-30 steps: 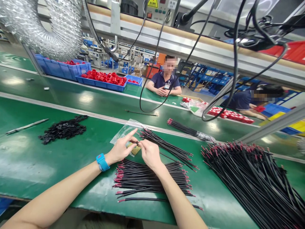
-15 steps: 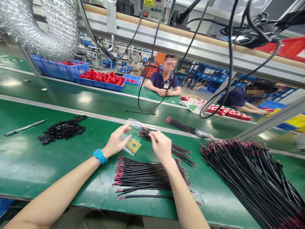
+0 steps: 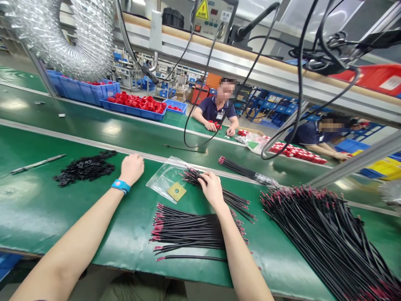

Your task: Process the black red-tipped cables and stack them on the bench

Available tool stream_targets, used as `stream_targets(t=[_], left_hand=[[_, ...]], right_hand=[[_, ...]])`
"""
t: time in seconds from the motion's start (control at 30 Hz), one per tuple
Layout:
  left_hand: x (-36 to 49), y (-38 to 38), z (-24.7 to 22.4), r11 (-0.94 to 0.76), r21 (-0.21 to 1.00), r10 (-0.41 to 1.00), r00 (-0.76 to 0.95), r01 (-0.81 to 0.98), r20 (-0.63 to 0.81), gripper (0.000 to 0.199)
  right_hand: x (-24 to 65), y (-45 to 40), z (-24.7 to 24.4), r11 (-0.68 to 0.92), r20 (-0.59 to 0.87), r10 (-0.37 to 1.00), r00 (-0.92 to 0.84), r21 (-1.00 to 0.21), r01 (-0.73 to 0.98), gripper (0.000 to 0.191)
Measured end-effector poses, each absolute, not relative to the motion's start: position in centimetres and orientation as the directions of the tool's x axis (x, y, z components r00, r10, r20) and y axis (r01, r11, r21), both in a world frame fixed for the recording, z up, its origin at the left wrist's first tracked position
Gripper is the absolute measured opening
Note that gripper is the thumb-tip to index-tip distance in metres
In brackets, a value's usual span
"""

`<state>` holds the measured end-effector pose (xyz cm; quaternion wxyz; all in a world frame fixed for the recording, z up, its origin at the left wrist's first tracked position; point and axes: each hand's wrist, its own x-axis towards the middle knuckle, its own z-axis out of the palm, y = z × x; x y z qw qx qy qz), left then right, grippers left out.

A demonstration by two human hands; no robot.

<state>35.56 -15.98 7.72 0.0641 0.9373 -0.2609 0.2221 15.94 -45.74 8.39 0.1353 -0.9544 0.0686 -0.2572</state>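
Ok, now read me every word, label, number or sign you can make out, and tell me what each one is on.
"LEAD", probably, then a blurred word: on the grey control box above the bench.
Lightning-bolt sign, yellow warning triangle: same box; its small print is unreadable.
Too blurred to read: the box's white label, the pale label on the red bin, the chest badge on the co-worker opposite.

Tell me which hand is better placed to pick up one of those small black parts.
Probably the left hand: it is nearer the small black parts, while the right hand is farther off, at red-tipped black cables.
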Motion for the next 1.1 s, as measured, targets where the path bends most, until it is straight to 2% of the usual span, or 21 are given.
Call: stream_targets(t=[0.07,0.17,0.23,0.33,0.53,0.6,0.67,0.73,0.8,0.87,0.97,1.03,1.1], left_hand=[[36.9,-14.0,7.7,-0.948,-0.058,-0.306,0.85,-0.312,0.429,0.037],[37.9,-11.9,7.1,-0.992,-0.064,-0.122,0.92,-0.106,0.372,0.039],[38.0,-11.4,6.8,-0.996,-0.059,-0.081,0.943,-0.066,0.322,0.04],[37.7,-11.6,6.9,-0.994,-0.056,-0.103,0.96,-0.092,0.26,0.042],[37.4,-12.6,7.7,-0.982,-0.038,-0.188,0.965,-0.184,0.18,0.04],[37.6,-12.7,7.7,-0.98,-0.018,-0.198,0.965,-0.198,0.175,0.037],[37.7,-12.9,7.6,-0.981,0.001,-0.193,0.968,-0.195,0.159,0.035],[37.7,-12.9,7.7,-0.979,-0.004,-0.201,0.971,-0.202,0.132,0.035],[37.5,-13.0,7.9,-0.973,-0.033,-0.232,0.968,-0.23,0.098,0.037],[37.3,-13.1,8.1,-0.963,-0.06,-0.267,0.961,-0.263,0.07,0.039],[37.1,-13.1,8.4,-0.954,-0.073,-0.295,0.954,-0.291,0.057,0.038],[37.0,-13.2,8.5,-0.951,-0.082,-0.302,0.952,-0.297,0.057,0.038],[36.9,-13.3,8.5,-0.952,-0.087,-0.301,0.951,-0.294,0.073,0.037]], right_hand=[[15.1,-44.3,9.6,-0.932,0.347,-0.117,0.931,-0.361,0.018,0.021],[14.2,-41.5,10.5,-0.84,0.051,0.145,0.988,-0.522,0.15,0.016],[14.0,-40.1,10.3,-0.794,-0.088,0.25,0.964,-0.589,0.153,0.016],[13.9,-39.1,9.6,-0.781,-0.154,0.271,0.95,-0.612,0.124,0.014],[13.5,-38.9,10.3,-0.79,-0.122,0.291,0.949,-0.591,0.166,0.016],[13.3,-39.5,11.0,-0.739,-0.128,0.271,0.954,-0.663,0.121,0.013],[13.3,-40.5,11.6,-0.646,-0.102,0.187,0.977,-0.762,0.045,0.009],[13.4,-41.6,12.0,-0.563,0.012,0.03,0.999,-0.826,0.027,0.012],[13.7,-42.4,12.3,-0.532,0.193,-0.142,0.971,-0.842,0.09,0.019],[13.9,-42.4,12.6,-0.508,0.324,-0.245,0.914,-0.846,0.164,0.023],[13.8,-41.6,13.4,-0.417,0.337,-0.195,0.921,-0.878,0.233,0.036],[13.3,-41.0,14.2,-0.389,0.343,-0.152,0.927,-0.883,0.263,0.038],[12.6,-40.8,15.1,-0.452,0.453,-0.218,0.864,-0.832,0.322,0.034]])
